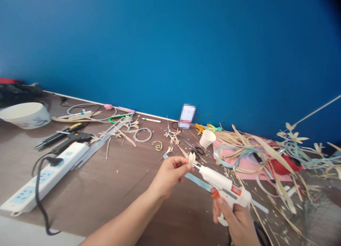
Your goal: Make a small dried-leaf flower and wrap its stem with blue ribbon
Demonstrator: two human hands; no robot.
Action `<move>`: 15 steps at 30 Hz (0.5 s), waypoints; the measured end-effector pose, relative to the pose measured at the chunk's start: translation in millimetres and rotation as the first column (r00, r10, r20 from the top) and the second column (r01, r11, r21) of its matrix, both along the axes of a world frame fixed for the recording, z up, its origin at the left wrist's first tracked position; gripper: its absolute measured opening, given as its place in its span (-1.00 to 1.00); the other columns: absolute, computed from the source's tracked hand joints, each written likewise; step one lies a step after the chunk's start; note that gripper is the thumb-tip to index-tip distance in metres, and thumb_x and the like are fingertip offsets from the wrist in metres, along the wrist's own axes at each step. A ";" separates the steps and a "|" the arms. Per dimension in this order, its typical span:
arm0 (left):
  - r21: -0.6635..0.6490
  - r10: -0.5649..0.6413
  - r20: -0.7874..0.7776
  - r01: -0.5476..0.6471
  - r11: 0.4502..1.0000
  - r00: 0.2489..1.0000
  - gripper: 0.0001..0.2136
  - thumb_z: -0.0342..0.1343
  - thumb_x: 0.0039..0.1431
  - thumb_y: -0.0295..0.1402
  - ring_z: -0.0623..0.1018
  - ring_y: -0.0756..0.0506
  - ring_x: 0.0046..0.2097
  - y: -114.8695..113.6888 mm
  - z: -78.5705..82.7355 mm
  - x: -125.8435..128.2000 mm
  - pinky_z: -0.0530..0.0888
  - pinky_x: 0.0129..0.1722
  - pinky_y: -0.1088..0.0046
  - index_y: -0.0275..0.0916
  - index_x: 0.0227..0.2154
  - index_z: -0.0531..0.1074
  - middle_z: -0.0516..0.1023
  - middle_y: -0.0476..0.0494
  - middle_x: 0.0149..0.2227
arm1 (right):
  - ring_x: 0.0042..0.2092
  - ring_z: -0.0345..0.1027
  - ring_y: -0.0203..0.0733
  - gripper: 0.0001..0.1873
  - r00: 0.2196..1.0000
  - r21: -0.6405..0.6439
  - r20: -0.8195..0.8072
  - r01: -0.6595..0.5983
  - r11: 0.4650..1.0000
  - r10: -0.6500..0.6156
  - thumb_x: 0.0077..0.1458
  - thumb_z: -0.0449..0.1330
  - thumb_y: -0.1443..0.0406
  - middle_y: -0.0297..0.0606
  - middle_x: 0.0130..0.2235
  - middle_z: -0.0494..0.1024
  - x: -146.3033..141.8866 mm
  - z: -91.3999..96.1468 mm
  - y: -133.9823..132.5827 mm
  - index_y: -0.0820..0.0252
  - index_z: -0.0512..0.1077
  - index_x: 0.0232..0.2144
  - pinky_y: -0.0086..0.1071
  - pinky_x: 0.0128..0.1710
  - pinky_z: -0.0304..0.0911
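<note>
Pinched in the fingertips of my left hand (172,175) is a small pale flower (192,158) of dry husk-like petals. My right hand (236,219) is wrapped around the handle of a white hot glue gun (221,182), a finger at its orange trigger. The gun's metal nozzle points left and meets the base of the flower, or nearly so; I cannot tell if they touch. A light blue ribbon (198,182) runs beneath, between the hands. Scissors (195,150) with black handles lie just beyond the flower.
A white power strip (46,178) with a plugged-in black cord lies left, near a dark glue gun (71,141) and a white bowl (25,115). A paper cup (207,138) stands beyond my hands. Husk strips (255,146) and ribbons heap at right. A phone (187,115) leans against the blue wall.
</note>
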State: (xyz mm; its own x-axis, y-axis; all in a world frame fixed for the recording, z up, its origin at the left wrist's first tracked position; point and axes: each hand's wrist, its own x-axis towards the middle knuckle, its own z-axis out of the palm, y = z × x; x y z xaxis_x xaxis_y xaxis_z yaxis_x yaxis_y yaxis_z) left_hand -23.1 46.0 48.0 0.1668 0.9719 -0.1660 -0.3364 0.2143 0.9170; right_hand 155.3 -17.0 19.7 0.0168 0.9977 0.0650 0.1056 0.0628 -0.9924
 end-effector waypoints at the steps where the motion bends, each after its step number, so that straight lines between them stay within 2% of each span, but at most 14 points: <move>1: 0.001 -0.001 -0.004 0.001 1.000 1.000 -0.82 0.21 -0.18 -0.29 0.30 0.09 -0.57 -0.1 0.2 0.0 0.18 -0.66 0.62 -0.33 -0.55 0.45 0.49 -0.09 -0.52 | -0.64 0.14 -0.34 -0.74 1.000 -0.002 -0.002 0.005 1.000 -0.005 0.06 0.07 0.14 -0.42 -0.67 0.26 -0.4 0.6 -0.2 0.25 0.30 -0.33 -0.44 -0.64 0.10; 6: -0.005 0.005 -0.032 -0.005 1.000 0.999 -0.79 0.22 -0.21 -0.27 0.35 0.05 -0.51 -0.8 2.4 -0.1 0.19 -0.65 0.62 -0.33 -0.55 0.45 0.50 -0.11 -0.52 | -0.63 0.16 -0.32 -0.75 1.000 0.001 0.023 0.008 1.000 -0.008 0.05 0.06 0.13 -0.41 -0.66 0.27 -0.7 3.3 -0.3 0.23 0.29 -0.39 -0.44 -0.63 0.09; 15: 0.000 0.008 -0.057 -0.008 1.000 0.998 -0.78 0.22 -0.20 -0.25 0.34 0.06 -0.54 -0.4 0.8 -0.6 0.17 -0.66 0.62 -0.33 -0.54 0.47 0.52 -0.13 -0.51 | -0.63 0.13 -0.31 -0.69 0.999 -0.028 0.044 0.025 0.999 -0.024 0.04 0.07 0.10 -0.42 -0.68 0.26 1.6 -0.3 -3.0 0.24 0.32 -0.31 -0.43 -0.62 0.10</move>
